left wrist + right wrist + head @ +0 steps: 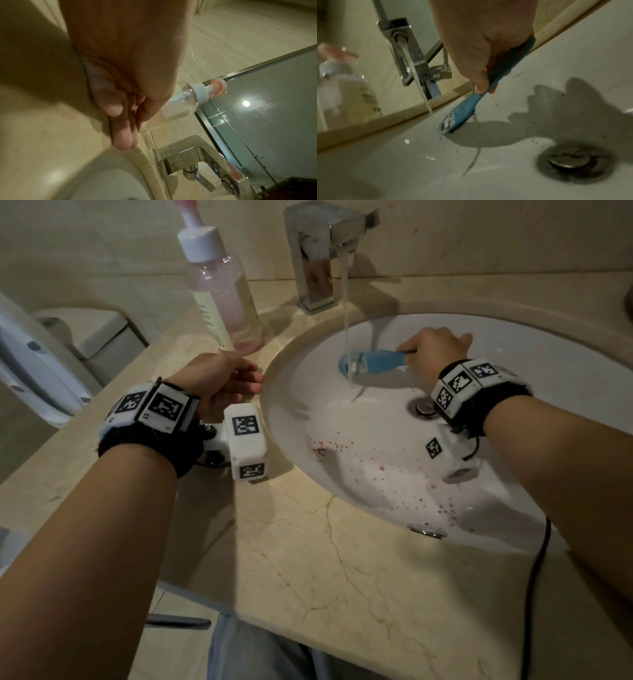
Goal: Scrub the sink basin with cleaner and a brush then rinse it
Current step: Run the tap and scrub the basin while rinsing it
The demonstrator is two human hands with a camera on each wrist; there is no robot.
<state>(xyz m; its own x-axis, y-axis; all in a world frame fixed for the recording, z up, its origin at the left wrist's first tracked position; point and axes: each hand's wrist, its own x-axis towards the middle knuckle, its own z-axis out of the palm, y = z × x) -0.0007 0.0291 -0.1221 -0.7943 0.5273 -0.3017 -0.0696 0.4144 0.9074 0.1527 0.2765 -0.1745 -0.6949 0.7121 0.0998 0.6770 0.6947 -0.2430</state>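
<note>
My right hand [435, 350] [481, 56] grips the handle of a blue brush [373, 361] [462, 112] inside the white sink basin [513, 364] [556, 94]. The brush head sits under the water stream [346, 313] [419, 83] running from the chrome faucet [318, 251] [402, 47]. Dark red specks [373, 467] dot the near side of the basin. My left hand [222, 381] [123, 94] rests on the counter at the basin's left rim, fingers loosely curled, holding nothing. A clear pump bottle of cleaner [222, 289] [188, 100] stands behind it.
The metal drain stopper [423, 407] [571, 161] lies at the basin's centre, an overflow hole [428, 531] on the near wall. The beige marble counter [308, 559] surrounds the sink. A toilet [51, 354] stands to the left. A mirror [274, 108] rises behind the faucet.
</note>
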